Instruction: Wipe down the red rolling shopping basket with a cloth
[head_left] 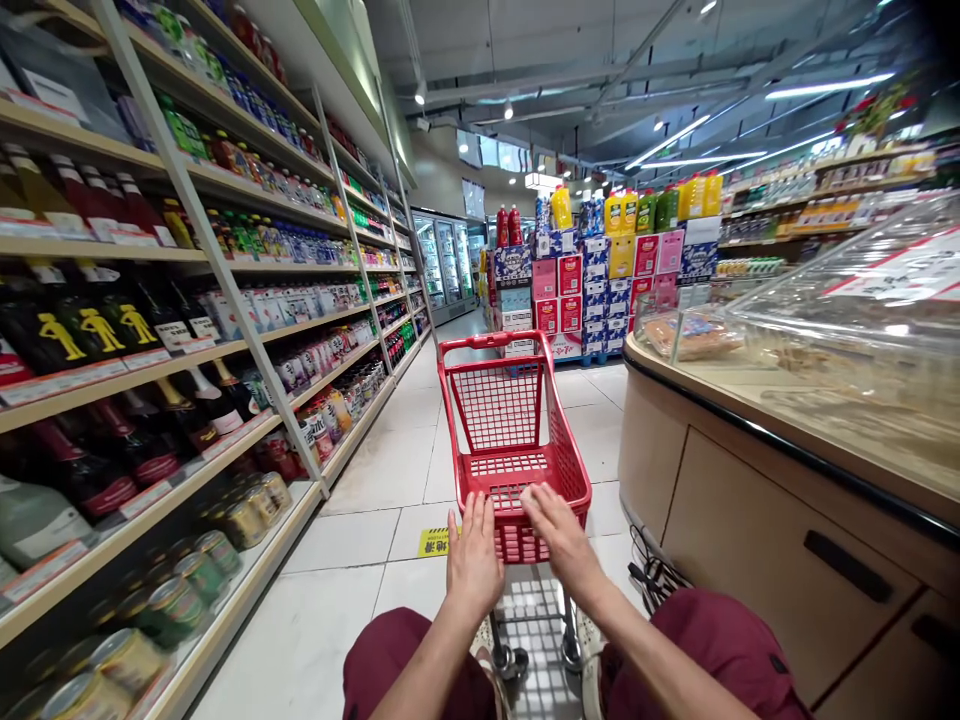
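Observation:
A red plastic shopping cart (574, 470) stands right in front of me, its basket showing nothing inside. My left hand (475, 555) is at the near end of the basket with its fingers stretched out and the thumb apart. Opposite it, my right hand (561, 535) reaches to the same near rim, fingers extended and close together. Both hands look to be at or against the basket's end; firm contact cannot be made out. A red bar (491, 341) crosses the cart's far top. Below, the cart's wheels (510, 662) sit between my shoes.
Shelves (247, 265) of bottles and cans line the left. On the right is a wooden counter (757, 530) with clear covers, and black cables (652, 575) lie at its base. Stacked drink boxes (559, 295) stand ahead. A yellow floor sticker (433, 542) lies left of the cart.

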